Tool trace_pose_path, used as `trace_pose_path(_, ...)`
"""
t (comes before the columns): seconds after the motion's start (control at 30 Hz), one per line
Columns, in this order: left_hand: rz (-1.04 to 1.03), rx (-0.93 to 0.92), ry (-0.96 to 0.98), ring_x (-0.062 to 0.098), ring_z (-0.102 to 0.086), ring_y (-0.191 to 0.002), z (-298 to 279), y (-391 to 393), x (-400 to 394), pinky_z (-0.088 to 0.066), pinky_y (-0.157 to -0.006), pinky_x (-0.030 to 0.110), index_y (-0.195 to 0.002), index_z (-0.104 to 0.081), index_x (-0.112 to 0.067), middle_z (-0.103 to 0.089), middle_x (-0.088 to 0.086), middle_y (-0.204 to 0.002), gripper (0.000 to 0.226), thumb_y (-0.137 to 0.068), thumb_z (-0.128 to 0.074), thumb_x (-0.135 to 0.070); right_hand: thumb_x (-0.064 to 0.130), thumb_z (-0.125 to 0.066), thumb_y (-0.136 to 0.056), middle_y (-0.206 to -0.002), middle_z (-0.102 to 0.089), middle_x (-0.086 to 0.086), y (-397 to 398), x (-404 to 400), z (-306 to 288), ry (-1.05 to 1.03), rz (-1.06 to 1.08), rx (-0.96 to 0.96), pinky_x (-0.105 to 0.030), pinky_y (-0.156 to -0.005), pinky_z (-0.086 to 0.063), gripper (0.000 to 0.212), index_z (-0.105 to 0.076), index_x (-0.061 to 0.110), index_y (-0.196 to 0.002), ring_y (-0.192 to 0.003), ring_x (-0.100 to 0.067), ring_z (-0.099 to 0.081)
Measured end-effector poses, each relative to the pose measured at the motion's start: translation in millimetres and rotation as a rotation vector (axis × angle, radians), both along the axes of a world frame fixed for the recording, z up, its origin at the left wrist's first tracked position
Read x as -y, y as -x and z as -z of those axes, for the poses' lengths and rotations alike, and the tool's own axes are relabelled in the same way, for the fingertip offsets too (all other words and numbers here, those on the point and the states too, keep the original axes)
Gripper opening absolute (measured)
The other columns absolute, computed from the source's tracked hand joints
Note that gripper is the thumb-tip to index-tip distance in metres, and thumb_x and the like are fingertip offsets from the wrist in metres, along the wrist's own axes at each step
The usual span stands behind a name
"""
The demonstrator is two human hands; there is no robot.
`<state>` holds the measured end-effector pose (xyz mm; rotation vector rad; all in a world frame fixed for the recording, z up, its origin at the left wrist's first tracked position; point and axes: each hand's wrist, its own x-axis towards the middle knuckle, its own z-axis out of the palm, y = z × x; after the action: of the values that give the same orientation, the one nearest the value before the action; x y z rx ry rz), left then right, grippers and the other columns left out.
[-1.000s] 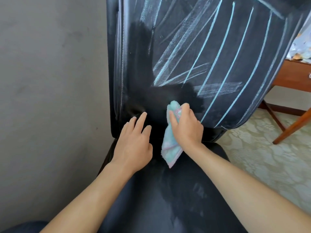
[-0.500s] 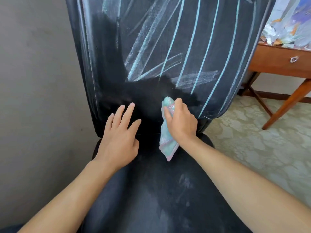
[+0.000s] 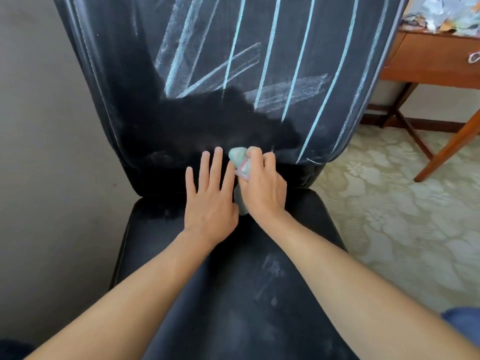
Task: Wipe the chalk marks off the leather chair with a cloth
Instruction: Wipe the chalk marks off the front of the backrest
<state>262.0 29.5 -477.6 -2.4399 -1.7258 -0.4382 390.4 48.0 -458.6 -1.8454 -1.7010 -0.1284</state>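
A black leather chair (image 3: 145, 74) fills the middle of the view. Its backrest carries long pale blue chalk marks (image 3: 270, 48) and white smears, while a dark wiped band runs across its lower part. My right hand (image 3: 262, 185) is closed around a bunched pale green and pink cloth (image 3: 237, 154), pressing it against the bottom of the backrest near the seat crease. Flat on the crease right beside it lies my left hand (image 3: 210, 198), fingers spread and holding nothing. Faint chalk dust shows on the seat (image 3: 270, 271).
A grey wall (image 3: 46, 152) stands close on the left of the chair. A wooden table (image 3: 436, 63) with a drawer and slanted legs is at the upper right, with crumpled papers on top. Patterned cream carpet (image 3: 389, 216) covers the floor on the right.
Both hands have come lower on the backrest and closer together. The cloth, which hung loose below my right hand, is now bunched in it at the seat crease. The view has tilted down.
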Motion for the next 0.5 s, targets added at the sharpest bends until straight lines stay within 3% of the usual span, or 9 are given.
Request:
trace_pose_path(0.2, -0.107, 0.075, 0.191, 0.034, 0.009, -0.161, 63.1, -19.1, -5.9, -0.008, -0.124, 0.069, -0.167, -0.004, -0.021, 0.022, 0.005, -0.173, 0.082, -0.094, -0.033, -0.041, 0.027, -0.067, -0.093, -0.12, -0.055, -0.001, -55.6, -1.4, 6.5, -0.127, 0.259, -0.352, -0.037, -0.069, -0.041, 0.036, -0.044, 0.017, -0.119, -0.099, -0.028, -0.06)
trace_pose_path(0.33, -0.135, 0.144, 0.236, 0.03, 0.0, -0.161, 76.1, -20.9, -11.2, -0.01, -0.126, 0.064, -0.167, 0.004, -0.024, 0.02, -0.001, -0.174, 0.081, -0.096, -0.029, -0.047, 0.025, -0.061, -0.098, -0.116, -0.052, 0.002, -42.0, -10.2, 19.3, -0.188, 0.279, -0.446, -0.037, -0.068, -0.044, 0.029, -0.041, 0.012, -0.115, -0.085, -0.018, -0.054)
trace_pose_path(0.5, -0.137, 0.167, 0.177, 0.032, -0.024, -0.157, 77.5, -16.7, -10.5, -0.02, -0.124, 0.062, -0.167, -0.011, -0.02, 0.0, 0.002, -0.176, 0.078, -0.096, -0.025, -0.05, 0.032, -0.063, -0.096, -0.116, -0.054, -0.001, 7.8, -20.0, 29.3, -0.035, 0.027, -0.224, -0.043, -0.064, -0.053, 0.034, -0.041, 0.015, -0.116, -0.087, -0.028, -0.065)
